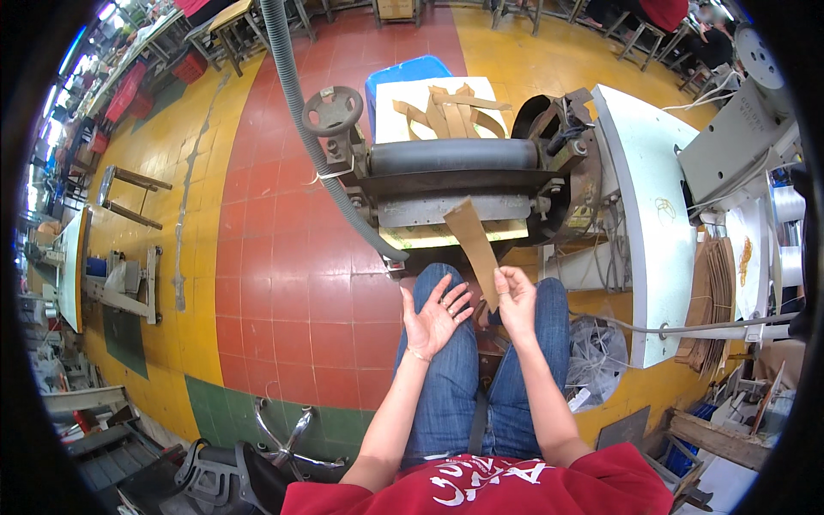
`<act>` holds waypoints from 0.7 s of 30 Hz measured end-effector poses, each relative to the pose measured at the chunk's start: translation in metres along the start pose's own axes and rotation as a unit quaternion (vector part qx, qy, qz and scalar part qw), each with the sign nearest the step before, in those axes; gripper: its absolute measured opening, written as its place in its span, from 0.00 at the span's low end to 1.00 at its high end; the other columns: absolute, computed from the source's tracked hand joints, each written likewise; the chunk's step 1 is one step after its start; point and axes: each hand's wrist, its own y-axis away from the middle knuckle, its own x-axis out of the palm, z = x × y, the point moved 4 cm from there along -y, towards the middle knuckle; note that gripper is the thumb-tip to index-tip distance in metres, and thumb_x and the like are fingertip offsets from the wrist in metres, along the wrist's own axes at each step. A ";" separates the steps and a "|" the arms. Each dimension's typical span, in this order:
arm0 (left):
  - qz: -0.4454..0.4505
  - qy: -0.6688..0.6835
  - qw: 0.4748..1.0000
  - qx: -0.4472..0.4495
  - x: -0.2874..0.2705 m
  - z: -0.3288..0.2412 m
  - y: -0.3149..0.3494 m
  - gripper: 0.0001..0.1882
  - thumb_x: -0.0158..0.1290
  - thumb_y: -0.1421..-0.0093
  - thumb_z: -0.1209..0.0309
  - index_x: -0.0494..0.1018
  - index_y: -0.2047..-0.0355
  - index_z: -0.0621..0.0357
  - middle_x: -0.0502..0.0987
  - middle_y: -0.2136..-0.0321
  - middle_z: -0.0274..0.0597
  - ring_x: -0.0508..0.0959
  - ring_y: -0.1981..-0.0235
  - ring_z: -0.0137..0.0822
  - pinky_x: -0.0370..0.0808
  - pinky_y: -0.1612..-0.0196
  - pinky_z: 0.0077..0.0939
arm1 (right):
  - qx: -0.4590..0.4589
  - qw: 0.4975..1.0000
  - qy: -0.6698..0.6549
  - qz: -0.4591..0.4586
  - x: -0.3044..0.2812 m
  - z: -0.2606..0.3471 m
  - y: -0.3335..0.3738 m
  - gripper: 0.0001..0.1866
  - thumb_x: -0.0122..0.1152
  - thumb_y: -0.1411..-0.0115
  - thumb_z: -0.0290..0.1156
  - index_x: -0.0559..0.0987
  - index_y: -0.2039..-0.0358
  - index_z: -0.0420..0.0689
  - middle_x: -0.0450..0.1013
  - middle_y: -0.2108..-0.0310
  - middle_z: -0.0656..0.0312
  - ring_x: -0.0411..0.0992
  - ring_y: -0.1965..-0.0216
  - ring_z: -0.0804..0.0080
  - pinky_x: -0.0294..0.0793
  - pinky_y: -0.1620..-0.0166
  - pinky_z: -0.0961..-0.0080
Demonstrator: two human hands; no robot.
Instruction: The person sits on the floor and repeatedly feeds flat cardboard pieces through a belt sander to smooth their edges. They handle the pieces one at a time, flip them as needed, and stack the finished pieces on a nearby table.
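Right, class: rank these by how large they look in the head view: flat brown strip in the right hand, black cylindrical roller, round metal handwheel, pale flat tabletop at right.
1. Pale flat tabletop
2. Black cylindrical roller
3. Flat brown strip
4. Round metal handwheel

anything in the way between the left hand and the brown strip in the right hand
Nothing visible stands between the open left hand and the brown strip; there is just a gap, with the jeans below. The right hand pinches the strip's near end, and its far end overlaps the machine in this view.
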 end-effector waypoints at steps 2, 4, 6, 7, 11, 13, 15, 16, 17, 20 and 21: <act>0.003 0.002 1.000 -0.003 0.000 0.000 -0.001 0.51 0.35 0.47 0.26 0.56 0.38 0.57 0.64 0.44 0.57 0.65 0.43 0.49 0.64 0.42 0.48 | 0.130 0.990 -0.059 0.013 -0.002 -0.042 0.002 0.10 0.57 0.36 0.32 0.76 0.64 0.38 0.76 0.73 0.66 0.70 0.74 0.86 0.70 0.70 0.87; -0.006 -0.004 1.000 -0.006 -0.001 0.000 -0.001 0.52 0.34 0.46 0.26 0.56 0.38 0.58 0.64 0.44 0.56 0.65 0.43 0.49 0.65 0.43 0.46 | 0.199 0.979 -0.034 -0.016 -0.006 -0.068 0.006 0.11 0.57 0.36 0.34 0.77 0.65 0.38 0.76 0.73 0.65 0.70 0.75 0.85 0.69 0.71 0.87; 0.003 -0.004 1.000 -0.005 0.000 0.000 -0.001 0.51 0.34 0.46 0.26 0.55 0.37 0.58 0.64 0.45 0.56 0.66 0.43 0.49 0.65 0.43 0.46 | 0.156 0.986 -0.054 0.003 -0.004 -0.073 0.005 0.11 0.57 0.36 0.35 0.77 0.65 0.38 0.76 0.73 0.65 0.70 0.76 0.86 0.68 0.72 0.87; 0.010 -0.001 1.000 -0.005 0.001 0.000 -0.001 0.51 0.34 0.46 0.27 0.55 0.37 0.58 0.64 0.45 0.56 0.66 0.44 0.48 0.65 0.43 0.46 | 0.150 0.987 -0.059 0.002 -0.004 -0.073 0.004 0.11 0.57 0.36 0.35 0.77 0.65 0.38 0.76 0.73 0.65 0.70 0.76 0.86 0.68 0.72 0.87; -0.002 -0.007 1.000 -0.006 0.000 0.001 -0.002 0.50 0.35 0.45 0.28 0.55 0.37 0.58 0.65 0.45 0.56 0.66 0.44 0.48 0.65 0.42 0.46 | 0.144 0.988 -0.061 -0.003 0.002 -0.063 0.001 0.13 0.57 0.36 0.37 0.77 0.68 0.39 0.76 0.76 0.65 0.69 0.79 0.85 0.68 0.74 0.87; -0.009 -0.008 1.000 -0.005 -0.002 0.001 -0.003 0.50 0.36 0.45 0.28 0.54 0.37 0.58 0.65 0.45 0.56 0.66 0.44 0.48 0.65 0.42 0.46 | 0.183 0.982 -0.050 0.003 0.005 -0.062 0.003 0.14 0.54 0.34 0.38 0.77 0.68 0.39 0.75 0.77 0.65 0.68 0.81 0.84 0.68 0.76 0.86; -0.008 -0.012 1.000 -0.003 -0.002 0.002 -0.003 0.50 0.36 0.45 0.28 0.55 0.37 0.58 0.65 0.45 0.56 0.66 0.44 0.48 0.65 0.42 0.46 | 0.202 0.977 -0.069 0.018 0.007 -0.062 0.006 0.14 0.53 0.34 0.38 0.77 0.68 0.40 0.74 0.79 0.65 0.67 0.83 0.84 0.67 0.78 0.85; -0.009 -0.017 1.000 -0.002 -0.003 0.002 -0.003 0.50 0.36 0.45 0.28 0.55 0.37 0.58 0.65 0.45 0.56 0.66 0.44 0.48 0.65 0.42 0.46 | 0.210 0.974 -0.086 0.026 0.008 -0.062 0.008 0.15 0.52 0.33 0.39 0.77 0.69 0.40 0.74 0.79 0.65 0.66 0.83 0.84 0.66 0.79 0.85; -0.012 -0.015 1.000 -0.003 -0.003 0.002 -0.002 0.50 0.36 0.45 0.28 0.55 0.37 0.58 0.64 0.45 0.56 0.66 0.44 0.48 0.65 0.42 0.46 | 0.218 0.970 -0.103 0.033 0.009 -0.064 0.010 0.15 0.52 0.33 0.39 0.77 0.69 0.41 0.73 0.80 0.65 0.66 0.84 0.84 0.65 0.80 0.85; -0.010 -0.013 1.000 -0.004 -0.004 0.002 -0.003 0.49 0.36 0.45 0.28 0.55 0.37 0.58 0.64 0.45 0.56 0.66 0.44 0.48 0.65 0.42 0.47 | 0.185 0.974 -0.129 0.013 0.010 -0.061 0.012 0.15 0.52 0.33 0.39 0.76 0.71 0.41 0.73 0.81 0.65 0.64 0.86 0.84 0.64 0.81 0.84; -0.010 -0.011 1.000 -0.006 -0.004 0.002 -0.003 0.50 0.35 0.45 0.28 0.55 0.37 0.58 0.65 0.45 0.56 0.66 0.43 0.49 0.64 0.42 0.48 | 0.195 0.976 -0.098 -0.011 0.010 -0.061 0.010 0.15 0.52 0.33 0.39 0.77 0.69 0.40 0.73 0.80 0.65 0.65 0.85 0.84 0.64 0.81 0.84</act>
